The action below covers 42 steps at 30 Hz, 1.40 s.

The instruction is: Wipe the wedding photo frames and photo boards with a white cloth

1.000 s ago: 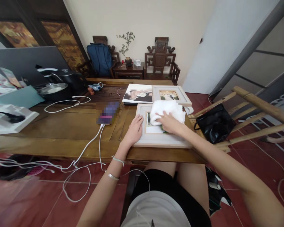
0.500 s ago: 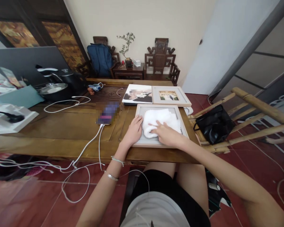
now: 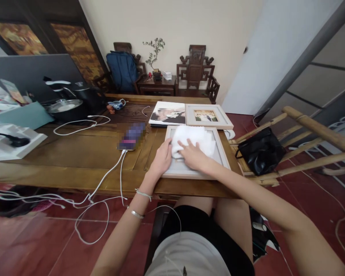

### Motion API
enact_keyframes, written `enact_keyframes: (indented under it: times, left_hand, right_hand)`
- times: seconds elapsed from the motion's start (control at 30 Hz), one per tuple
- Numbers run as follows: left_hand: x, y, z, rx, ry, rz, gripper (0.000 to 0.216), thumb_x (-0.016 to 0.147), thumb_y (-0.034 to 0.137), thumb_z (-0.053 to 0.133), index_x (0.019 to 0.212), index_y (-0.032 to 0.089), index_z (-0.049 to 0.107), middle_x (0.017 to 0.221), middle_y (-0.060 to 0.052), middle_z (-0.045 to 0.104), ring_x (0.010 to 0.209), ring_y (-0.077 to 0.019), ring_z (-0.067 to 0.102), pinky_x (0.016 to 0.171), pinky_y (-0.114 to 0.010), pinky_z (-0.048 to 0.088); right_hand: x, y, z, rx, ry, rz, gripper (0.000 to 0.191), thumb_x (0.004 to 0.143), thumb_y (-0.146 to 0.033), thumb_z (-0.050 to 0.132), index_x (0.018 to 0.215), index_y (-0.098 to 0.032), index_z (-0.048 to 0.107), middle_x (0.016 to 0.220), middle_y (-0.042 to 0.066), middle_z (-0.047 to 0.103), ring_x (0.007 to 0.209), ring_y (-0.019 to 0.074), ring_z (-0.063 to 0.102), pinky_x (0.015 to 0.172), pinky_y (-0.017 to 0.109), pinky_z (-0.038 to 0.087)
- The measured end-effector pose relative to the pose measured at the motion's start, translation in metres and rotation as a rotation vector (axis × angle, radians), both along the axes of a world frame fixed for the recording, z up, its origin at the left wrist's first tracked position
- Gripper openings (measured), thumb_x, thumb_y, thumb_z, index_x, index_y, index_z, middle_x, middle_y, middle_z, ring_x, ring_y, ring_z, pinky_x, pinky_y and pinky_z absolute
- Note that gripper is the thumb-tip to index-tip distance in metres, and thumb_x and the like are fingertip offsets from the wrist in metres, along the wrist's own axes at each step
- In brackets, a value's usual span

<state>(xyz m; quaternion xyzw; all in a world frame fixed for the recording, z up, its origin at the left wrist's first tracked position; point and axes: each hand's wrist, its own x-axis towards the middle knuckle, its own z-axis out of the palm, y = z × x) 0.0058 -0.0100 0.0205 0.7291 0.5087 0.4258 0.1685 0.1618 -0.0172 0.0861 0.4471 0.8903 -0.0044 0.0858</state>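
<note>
A light wooden picture frame (image 3: 224, 161) lies flat at the table's front right, its pale inner area partly covered. On it is a bunched white cloth (image 3: 186, 134), pressed down under the spread fingers of my right hand (image 3: 194, 155). My left hand (image 3: 162, 157) is at the frame's left edge, fingers together and closed against the rim; its thumb is hard to make out. The cloth and right hand hide much of the frame's middle.
Behind the frame lie a photo panel (image 3: 168, 114) and another framed picture (image 3: 205, 116). A phone (image 3: 131, 137) with white charging cables is to the left. Farther left stand a power strip (image 3: 20, 143), a pot (image 3: 64, 109) and a kettle (image 3: 86, 96). A bamboo chair (image 3: 313, 124) holds a black bag (image 3: 260, 149).
My right hand and the white cloth have moved left and away from me over the frame, uncovering its lower part. My left hand stays at the left edge, shifted only slightly.
</note>
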Motion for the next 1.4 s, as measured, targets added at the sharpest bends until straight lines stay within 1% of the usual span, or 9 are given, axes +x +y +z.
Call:
enact_keyframes:
  times: [0.13,0.23,0.4,0.57,0.7,0.8,1.13,1.27,1.4]
  left_hand:
    - [0.001,-0.004,0.005,-0.005,-0.052,-0.019,0.05,0.098,0.038,0.024,0.13,0.009,0.048,0.135,-0.017,0.052,0.129,-0.0234,0.046,0.11,-0.041,0.033]
    - [0.0,-0.004,0.003,-0.004,-0.06,-0.048,0.051,0.098,0.04,0.023,0.134,0.011,0.045,0.14,-0.015,0.048,0.134,-0.0217,0.039,0.113,-0.039,0.029]
    - [-0.001,-0.004,0.0,-0.051,-0.022,-0.079,0.053,0.098,0.039,0.021,0.14,0.011,0.038,0.15,-0.013,0.033,0.14,-0.0188,0.027,0.117,-0.039,0.019]
    - [-0.002,-0.003,0.0,-0.057,0.058,-0.107,0.055,0.097,0.036,0.03,0.144,0.007,0.028,0.152,-0.016,0.026,0.141,-0.0205,0.024,0.117,-0.039,0.018]
    - [-0.005,0.002,-0.006,-0.006,0.12,-0.134,0.047,0.093,0.023,0.036,0.137,0.009,0.042,0.147,-0.014,0.039,0.139,-0.0221,0.029,0.116,-0.041,0.023]
    - [-0.006,0.005,-0.012,0.024,0.115,-0.129,0.047,0.087,0.009,0.035,0.132,0.012,0.05,0.142,-0.012,0.046,0.138,-0.0217,0.033,0.115,-0.043,0.026]
    - [-0.008,0.008,-0.019,0.072,0.069,-0.124,0.056,0.075,-0.004,0.037,0.124,0.014,0.057,0.136,-0.012,0.052,0.136,-0.0238,0.037,0.114,-0.047,0.029]
    - [-0.009,0.008,-0.019,0.075,0.11,-0.109,0.054,0.075,-0.003,0.036,0.123,0.012,0.057,0.134,-0.014,0.053,0.135,-0.0247,0.037,0.113,-0.048,0.03]
    - [-0.008,0.007,-0.017,0.073,0.138,-0.095,0.054,0.075,-0.004,0.036,0.121,0.012,0.057,0.133,-0.013,0.055,0.136,-0.0242,0.037,0.113,-0.048,0.031]
  right_hand:
    - [0.004,-0.046,0.013,-0.105,-0.009,0.135,0.054,0.077,0.0,0.04,0.123,-0.019,0.061,0.152,0.009,0.031,0.135,0.044,0.026,0.094,0.069,0.035]
    - [0.001,-0.048,0.01,-0.071,0.005,0.154,0.051,0.077,-0.001,0.042,0.12,-0.019,0.063,0.152,0.007,0.03,0.135,0.0438,0.025,0.095,0.069,0.034]
    - [-0.013,-0.007,-0.005,0.108,0.011,0.072,0.041,0.083,-0.006,0.043,0.118,-0.013,0.064,0.151,0.012,0.031,0.136,0.0419,0.025,0.099,0.066,0.032]
    - [-0.017,0.05,-0.01,0.271,0.035,-0.007,0.038,0.089,-0.01,0.039,0.115,-0.013,0.065,0.15,0.012,0.033,0.139,0.0382,0.018,0.106,0.064,0.023]
    - [-0.014,0.08,-0.012,0.338,0.039,-0.056,0.039,0.088,-0.007,0.038,0.113,-0.017,0.067,0.152,0.007,0.032,0.141,0.0376,0.012,0.104,0.069,0.018]
    - [-0.003,0.085,-0.013,0.344,0.013,-0.065,0.04,0.087,-0.006,0.039,0.111,-0.02,0.067,0.151,0.005,0.034,0.14,0.0362,0.016,0.104,0.068,0.02]
    - [0.102,0.069,-0.001,0.368,-0.176,-0.235,0.043,0.085,-0.001,0.036,0.107,-0.017,0.07,0.145,0.008,0.043,0.135,0.0359,0.029,0.103,0.062,0.027]
    - [0.113,0.046,0.002,0.34,-0.225,-0.193,0.044,0.082,0.001,0.036,0.108,-0.013,0.069,0.144,0.011,0.043,0.133,0.0353,0.034,0.101,0.058,0.031]
    - [0.112,-0.001,0.01,0.276,-0.243,-0.123,0.039,0.079,-0.001,0.041,0.099,-0.013,0.072,0.141,0.011,0.047,0.129,0.0352,0.038,0.098,0.054,0.035]
